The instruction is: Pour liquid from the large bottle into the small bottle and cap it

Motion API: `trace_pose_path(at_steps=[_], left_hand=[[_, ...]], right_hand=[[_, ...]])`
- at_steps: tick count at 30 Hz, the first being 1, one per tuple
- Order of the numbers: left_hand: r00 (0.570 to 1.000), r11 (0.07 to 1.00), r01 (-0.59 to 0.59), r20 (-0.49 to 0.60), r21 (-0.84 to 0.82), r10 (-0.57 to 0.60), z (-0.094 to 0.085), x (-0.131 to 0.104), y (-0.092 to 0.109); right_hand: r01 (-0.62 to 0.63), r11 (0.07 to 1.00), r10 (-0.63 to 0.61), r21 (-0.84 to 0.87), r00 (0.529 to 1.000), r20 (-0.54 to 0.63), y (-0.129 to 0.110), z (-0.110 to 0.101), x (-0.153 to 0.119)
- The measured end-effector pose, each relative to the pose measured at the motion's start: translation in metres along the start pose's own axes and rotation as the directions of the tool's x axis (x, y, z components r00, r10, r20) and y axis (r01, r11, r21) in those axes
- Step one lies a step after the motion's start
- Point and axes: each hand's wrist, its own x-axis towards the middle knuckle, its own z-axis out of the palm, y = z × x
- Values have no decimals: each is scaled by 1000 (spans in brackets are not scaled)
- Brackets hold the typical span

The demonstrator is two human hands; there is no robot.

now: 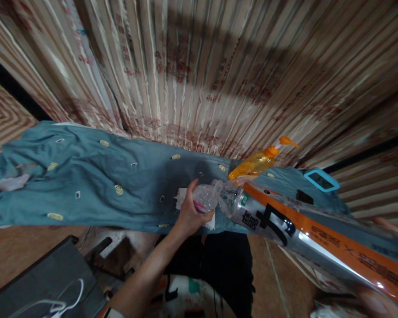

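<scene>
My left hand point(191, 213) is wrapped round a small clear plastic container point(205, 195) with a pink patch on its side, above the cloth. A white paper tissue point(182, 194) lies beneath. Stretching in from the right is a large clear bottle point(305, 225) with an orange and silver label, held tilted, nearly flat. Its neck end meets the mouth of the small container; whether liquid passes between them I cannot tell. My right hand point(376, 300) grips the bottle's wide end at the right edge, blurred and partly cut off, with fingers above and below it.
A blue-green patterned cloth point(96, 176) covers the narrow table. Behind the large bottle stands an orange pump bottle point(254, 163). A blue-framed digital clock point(321, 180) and a dark flat object point(304, 197) lie to the right. A pleated curtain point(185, 79) hangs behind.
</scene>
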Motion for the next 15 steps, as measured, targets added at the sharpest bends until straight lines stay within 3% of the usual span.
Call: trace_pose_path(at_steps=[15], left_hand=[[1000,1000,5,14,-11,-5,-1,1,2]], right_hand=[[35,999,-34,-18,999,14,-5,0,3]])
